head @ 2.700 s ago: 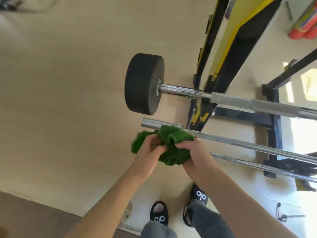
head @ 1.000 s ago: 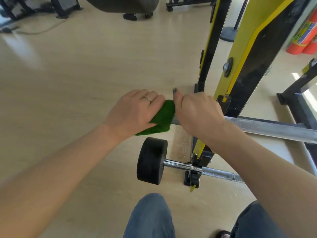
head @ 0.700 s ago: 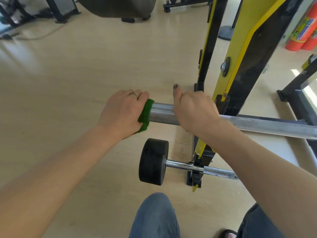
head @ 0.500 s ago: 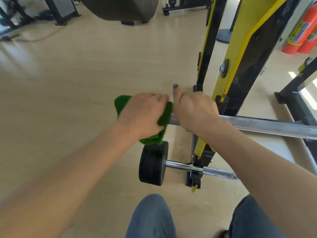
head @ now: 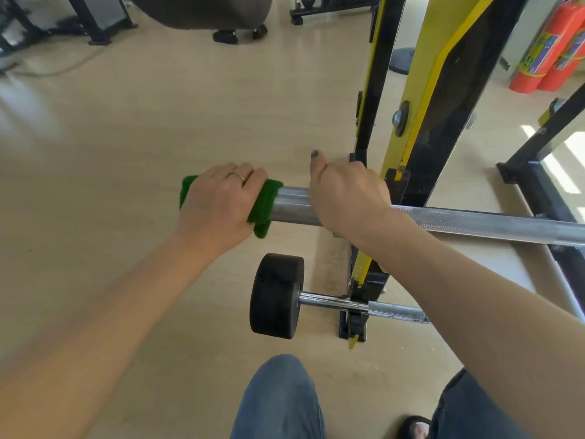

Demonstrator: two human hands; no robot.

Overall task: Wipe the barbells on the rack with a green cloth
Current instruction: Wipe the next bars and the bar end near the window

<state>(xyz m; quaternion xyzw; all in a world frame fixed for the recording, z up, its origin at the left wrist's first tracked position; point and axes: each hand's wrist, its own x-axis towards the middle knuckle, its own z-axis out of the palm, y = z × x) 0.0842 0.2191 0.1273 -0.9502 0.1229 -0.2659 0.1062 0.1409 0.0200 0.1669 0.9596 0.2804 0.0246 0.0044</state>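
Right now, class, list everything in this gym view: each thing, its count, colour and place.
upper barbell: one, silver, across the rack
green cloth: one, wrapped round the upper barbell's end
lower barbell: one, chrome, low on the rack
weight plate: one, black, on the lower barbell's end
rack: one, yellow and black, right
fire extinguishers: two, red, far right
left hand: grips the cloth
right hand: grips the upper barbell

My rack [head: 421, 99], yellow and black, stands on the pale floor [head: 158, 122] and carries two bars: the upper bar [head: 474, 221] across its upright, the lower bar [head: 335, 304], with a black weight [head: 273, 296], near its foot.
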